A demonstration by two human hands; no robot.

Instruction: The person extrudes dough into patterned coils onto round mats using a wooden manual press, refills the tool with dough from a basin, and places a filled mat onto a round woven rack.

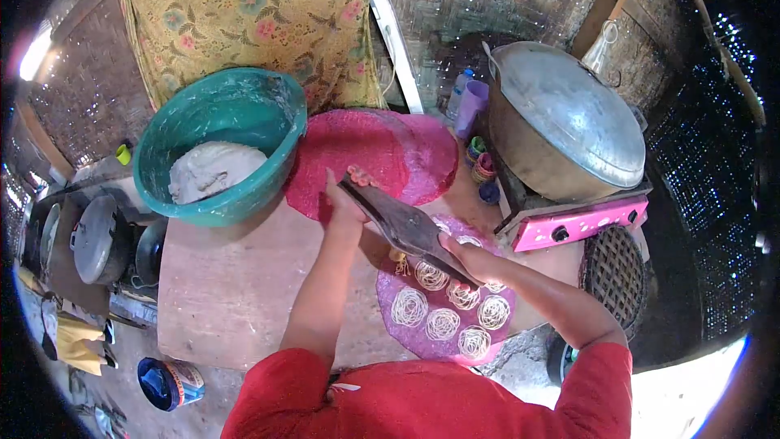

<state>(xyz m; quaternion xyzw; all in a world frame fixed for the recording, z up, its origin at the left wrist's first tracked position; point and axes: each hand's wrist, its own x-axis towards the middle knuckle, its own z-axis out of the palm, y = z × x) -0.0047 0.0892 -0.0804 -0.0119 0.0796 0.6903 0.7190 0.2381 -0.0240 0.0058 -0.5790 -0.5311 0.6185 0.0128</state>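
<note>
Above a purple sheet (431,349) of round, stringy nests (409,308), I hold a dark wooden press (406,226) trailing strands (400,261), fingers of left hand (348,205) and right hand (471,262) clamped round its ends. Pale dough (213,169) lies in the teal plastic basin (219,215); a domed lid (577,114) tops the metal pot (524,142).

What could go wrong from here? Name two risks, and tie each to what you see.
Pale strands hang under the dark press, which the left hand and right hand grip; they might drop onto a coiled nest, since the nests sit close together. The purple sheet lies near the table's front edge, so a bump from the body could shift it.
</note>
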